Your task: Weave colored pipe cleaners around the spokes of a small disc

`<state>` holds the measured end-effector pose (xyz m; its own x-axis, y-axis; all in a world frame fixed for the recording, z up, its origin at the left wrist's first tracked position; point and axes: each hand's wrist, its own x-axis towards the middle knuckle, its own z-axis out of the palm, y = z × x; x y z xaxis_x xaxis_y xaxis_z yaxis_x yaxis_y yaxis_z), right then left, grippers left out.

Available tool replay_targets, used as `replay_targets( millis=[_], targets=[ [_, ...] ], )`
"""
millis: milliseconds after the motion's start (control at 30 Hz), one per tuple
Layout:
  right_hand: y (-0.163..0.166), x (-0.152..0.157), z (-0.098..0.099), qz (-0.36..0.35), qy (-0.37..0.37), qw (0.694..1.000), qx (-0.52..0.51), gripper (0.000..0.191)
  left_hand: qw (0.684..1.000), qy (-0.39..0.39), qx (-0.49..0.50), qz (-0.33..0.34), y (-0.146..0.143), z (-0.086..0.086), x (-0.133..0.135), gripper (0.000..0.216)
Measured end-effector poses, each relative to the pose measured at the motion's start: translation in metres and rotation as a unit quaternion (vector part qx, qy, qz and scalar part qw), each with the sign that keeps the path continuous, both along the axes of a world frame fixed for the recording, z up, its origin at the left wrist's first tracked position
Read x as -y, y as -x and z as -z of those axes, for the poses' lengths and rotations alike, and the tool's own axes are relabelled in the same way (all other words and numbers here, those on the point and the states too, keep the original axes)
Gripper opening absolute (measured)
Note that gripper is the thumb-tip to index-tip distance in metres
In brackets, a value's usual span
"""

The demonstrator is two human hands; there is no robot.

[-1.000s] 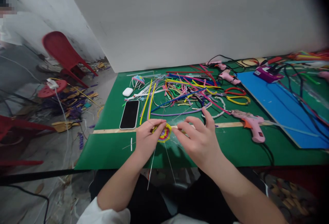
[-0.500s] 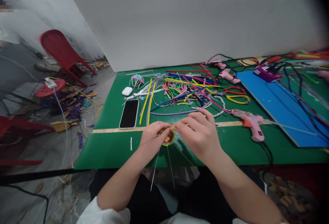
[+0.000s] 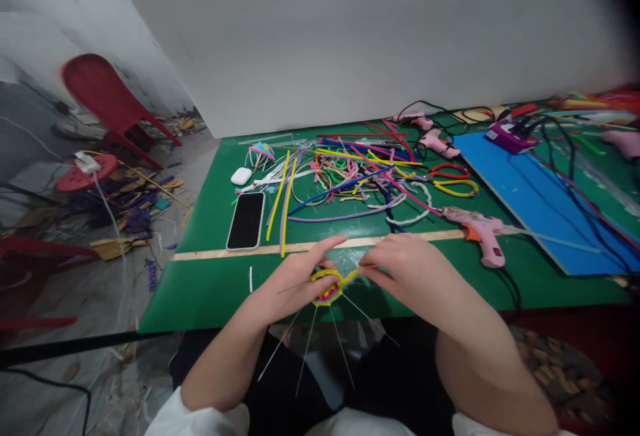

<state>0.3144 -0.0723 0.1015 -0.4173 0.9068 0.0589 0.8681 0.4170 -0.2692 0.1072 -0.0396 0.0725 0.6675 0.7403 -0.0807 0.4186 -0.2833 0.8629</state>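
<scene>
Near the table's front edge my left hand [image 3: 295,284] grips a small round woven piece [image 3: 329,295], yellow at the rim with pink and purple rings inside. Several thin pale wires stick out from it toward my lap. A yellow pipe cleaner [image 3: 350,277] runs from its rim to my right hand [image 3: 400,259], whose fingers pinch the end. My left index finger points out past the rim, while the thumb lies across the disc. Part of the weave is hidden under my left fingers.
A phone [image 3: 246,221] and white earbud case [image 3: 241,175] lie left. Loose pipe cleaners [image 3: 345,173] pile up behind my hands, beside red-handled scissors [image 3: 450,171]. A pink glue gun [image 3: 483,233] with a cord lies right, by a blue board [image 3: 530,203].
Both hands and the woven piece have come lower and closer to me. My right hand has drawn away from the rim, and a length of yellow pipe cleaner now shows between.
</scene>
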Motion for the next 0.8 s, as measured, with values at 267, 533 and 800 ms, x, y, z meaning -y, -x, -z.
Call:
replay_targets(
  millis=[267,533,800],
  targets=[
    [-0.006,-0.018,0.005,-0.042,0.125,0.979,-0.158,0.018,0.993,0.072,0.093,0.005,0.003,0.001,0.006,0.056],
    [0.002,-0.039,0.03,-0.089,0.102,0.967,-0.214,0.017,0.976,0.02,0.187,-0.113,0.008,0.009,0.006,0.034],
    [0.007,-0.034,0.029,-0.061,-0.161,0.963,-0.208,0.043,0.959,-0.049,0.192,-0.205,0.003,0.011,-0.003,0.045]
  ],
)
